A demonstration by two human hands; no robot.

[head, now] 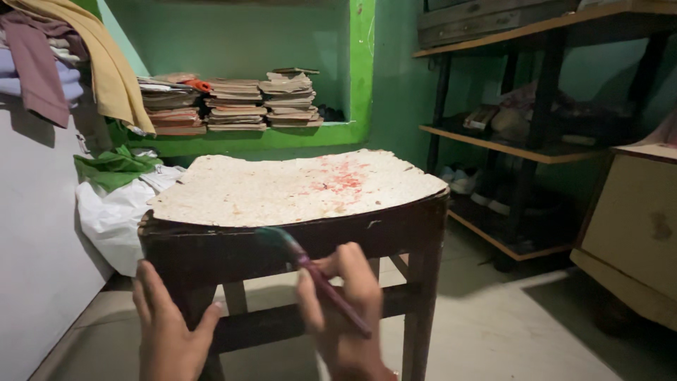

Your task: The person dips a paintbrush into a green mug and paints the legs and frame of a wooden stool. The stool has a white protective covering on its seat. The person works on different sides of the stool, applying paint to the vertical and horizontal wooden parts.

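A small dark wooden stool (pixel 395 226) stands before me, its pale worn seat top (pixel 282 187) stained with red specks. My right hand (pixel 345 310) grips a paintbrush (pixel 317 275) with a purple handle. Its bristle end rests against the stool's dark front rail. My left hand (pixel 166 324) lies flat with fingers spread against the front left leg and rail of the stool.
Stacks of old books (pixel 233 104) fill a green wall niche behind. Clothes (pixel 63 56) hang at the upper left above a white sack (pixel 113 212). A dark shelf rack (pixel 522 141) stands to the right, a beige cabinet (pixel 635 226) beside it. Bare concrete floor lies below.
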